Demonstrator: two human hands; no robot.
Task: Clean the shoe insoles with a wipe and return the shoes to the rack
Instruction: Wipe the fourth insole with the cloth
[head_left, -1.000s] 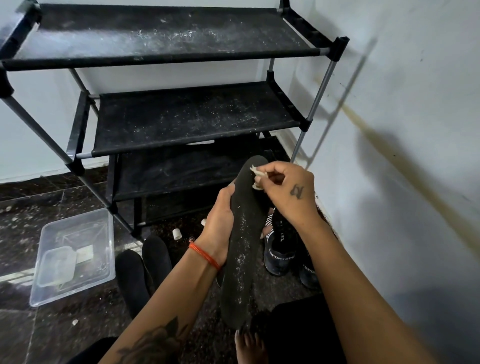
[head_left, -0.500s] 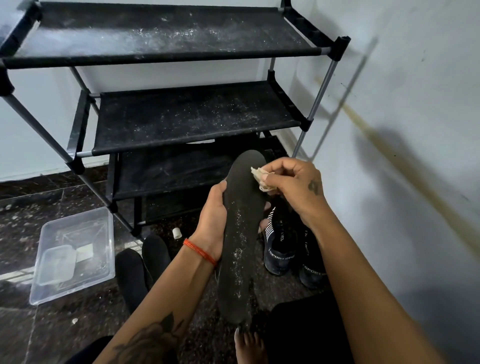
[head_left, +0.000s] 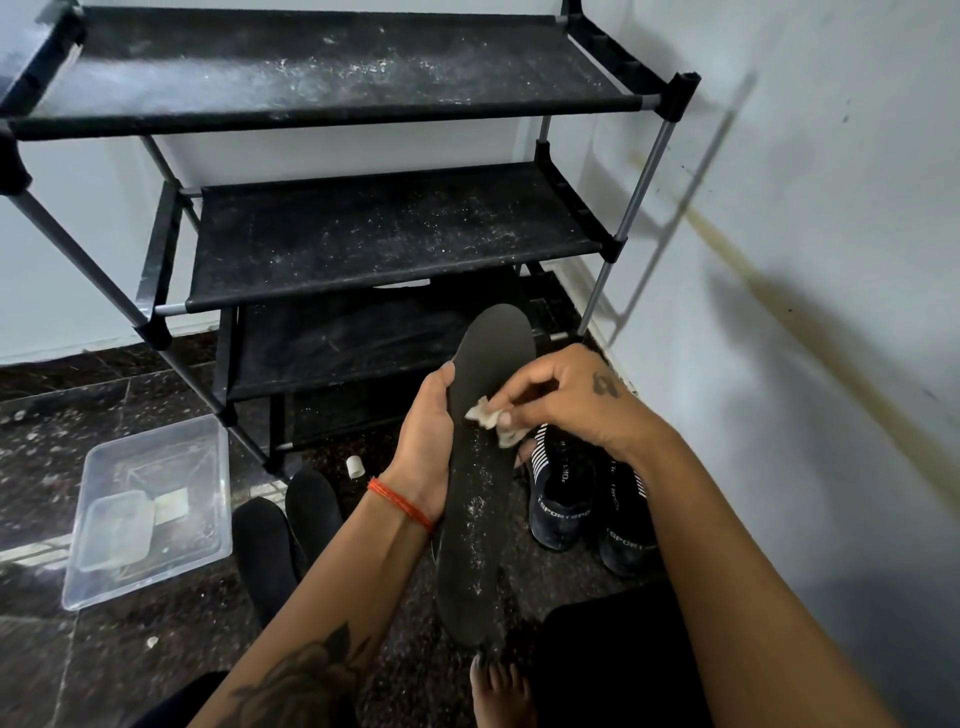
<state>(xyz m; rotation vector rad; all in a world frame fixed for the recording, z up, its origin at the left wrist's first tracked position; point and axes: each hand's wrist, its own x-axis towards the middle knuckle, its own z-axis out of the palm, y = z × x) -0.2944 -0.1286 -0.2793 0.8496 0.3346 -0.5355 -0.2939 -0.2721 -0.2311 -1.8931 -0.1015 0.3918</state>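
Since a second ago your right hand has slid the wipe from the insole's toe down toward its middle. Nearest you, the insole stands heel-down by your foot; your left hand wraps its edge, and the right grip pinches the wipe against it. White grit below looks unwiped. Press too hard and the insole may buckle. Beyond lie the shoes, then the dusty rack.
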